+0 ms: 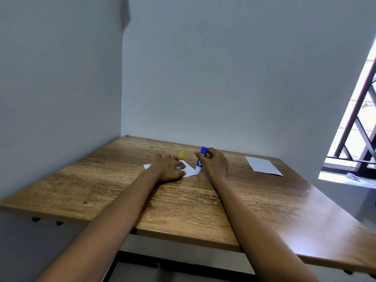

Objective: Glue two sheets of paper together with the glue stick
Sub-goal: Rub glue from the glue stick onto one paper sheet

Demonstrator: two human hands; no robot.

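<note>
While the left hand (168,168) is lying flat, fingers spread, pinning the first sheet (190,169) to the wooden table (183,210), the right hand (214,163) is closing its fingers round the glue stick (200,160), tip down at the sheet's right corner. Gluing looks underway. Farther off, the yellow cap (181,154) is sitting; far right, the second sheet (263,165) is waiting to be laid on.

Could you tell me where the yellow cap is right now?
In the head view, the yellow cap sits on the table, beyond the left hand, left of the glue stick.
</note>
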